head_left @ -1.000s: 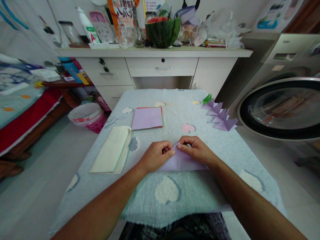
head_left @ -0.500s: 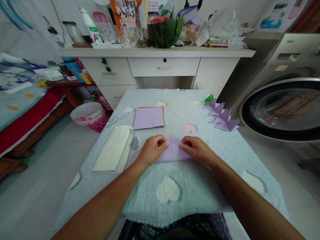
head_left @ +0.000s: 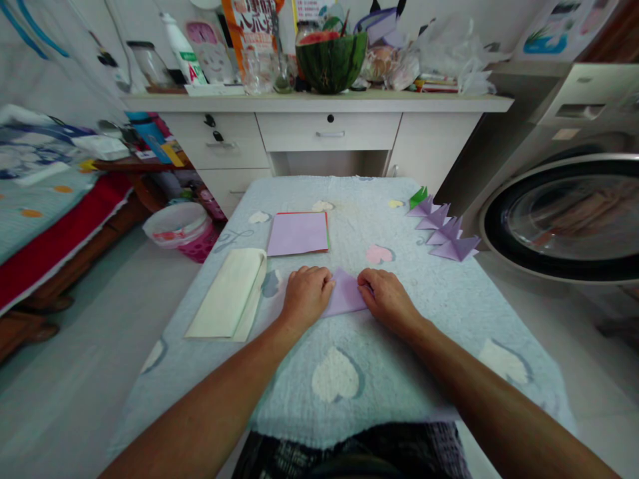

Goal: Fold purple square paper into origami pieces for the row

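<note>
A folded lilac paper piece [head_left: 345, 296] lies on the light blue tablecloth [head_left: 379, 359] between my two hands. My left hand [head_left: 305, 295] rests on its left edge with the fingers curled and pressing down. My right hand [head_left: 387, 297] presses its right edge the same way, fingers bent against the paper. Only the middle of the paper shows between the hands. A stack of square coloured sheets [head_left: 298, 233], lilac on top, lies just beyond the hands.
Several folded lilac shapes [head_left: 442, 229] and a green one [head_left: 416, 197] sit in a row at the table's right edge. A cream folded cloth [head_left: 229, 293] lies left. Beyond are a desk [head_left: 319, 133] with a halved watermelon [head_left: 332, 58], a washing machine [head_left: 564, 213] at right, a bucket [head_left: 174, 229] at left.
Both hands have moved away from me along the table with the paper. The raised flap they pinched is now folded down flat, and the hands press on it.
</note>
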Demonstrator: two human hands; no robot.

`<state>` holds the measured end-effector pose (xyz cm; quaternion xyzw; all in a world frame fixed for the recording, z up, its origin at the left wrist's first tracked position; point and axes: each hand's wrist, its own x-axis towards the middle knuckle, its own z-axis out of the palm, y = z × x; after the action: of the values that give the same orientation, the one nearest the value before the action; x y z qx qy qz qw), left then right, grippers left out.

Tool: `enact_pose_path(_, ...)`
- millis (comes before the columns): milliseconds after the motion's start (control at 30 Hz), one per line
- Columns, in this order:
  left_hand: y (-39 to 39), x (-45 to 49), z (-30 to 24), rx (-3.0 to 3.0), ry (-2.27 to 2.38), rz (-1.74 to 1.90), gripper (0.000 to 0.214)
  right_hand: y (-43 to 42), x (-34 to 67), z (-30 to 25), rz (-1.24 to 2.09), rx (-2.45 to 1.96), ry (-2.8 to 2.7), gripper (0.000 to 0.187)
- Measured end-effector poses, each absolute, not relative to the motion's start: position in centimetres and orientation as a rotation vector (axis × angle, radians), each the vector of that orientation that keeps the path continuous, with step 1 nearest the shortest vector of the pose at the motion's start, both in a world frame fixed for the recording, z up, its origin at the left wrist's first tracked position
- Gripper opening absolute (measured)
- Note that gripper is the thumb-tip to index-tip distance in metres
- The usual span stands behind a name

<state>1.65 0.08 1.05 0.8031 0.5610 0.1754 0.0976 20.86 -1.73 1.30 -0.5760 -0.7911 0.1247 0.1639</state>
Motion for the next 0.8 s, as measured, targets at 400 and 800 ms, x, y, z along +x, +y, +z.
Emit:
enact_pose_path(400,-0.1,1.8,0.7,2.476,1.698,0.416,0.010,-2.8,20.6,1.3,0.213,-1.217,-2.457,0.022)
enact_pose_path(800,-0.4,1.9,0.4,2.425,1.827,0.475,0.019,-3.2,20.4,1.7,0.196,-1.269,-2.577,0.019)
